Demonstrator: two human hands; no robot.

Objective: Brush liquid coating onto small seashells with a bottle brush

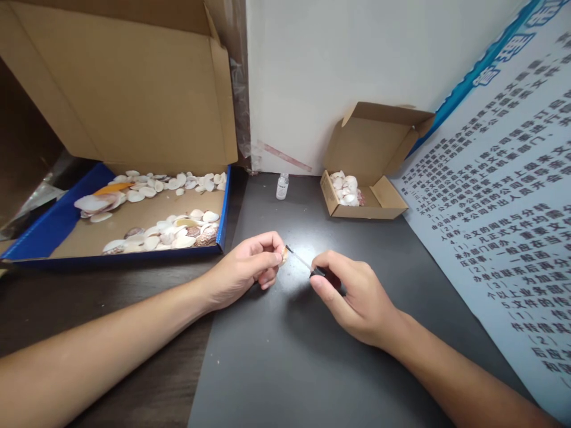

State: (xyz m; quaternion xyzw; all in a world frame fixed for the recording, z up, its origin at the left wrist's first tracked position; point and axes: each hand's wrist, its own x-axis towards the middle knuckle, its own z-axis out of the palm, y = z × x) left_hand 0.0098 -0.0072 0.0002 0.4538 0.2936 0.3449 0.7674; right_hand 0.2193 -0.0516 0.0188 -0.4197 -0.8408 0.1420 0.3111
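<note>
Between the thumb and fingers of my left hand is a small orange and white shell, held above the dark grey mat. My right hand grips the black cap of a small brush. The thin stem of the brush points up and left, and its dark tip is at the shell; whether they touch is hard to tell. Beyond the hands, a small glass bottle with a white label stands upright on the mat.
At the left, an open blue-edged box holds many shells. A small open cardboard box with white shells sits at the back right. A white panel rises behind, and a printed sheet lies along the right.
</note>
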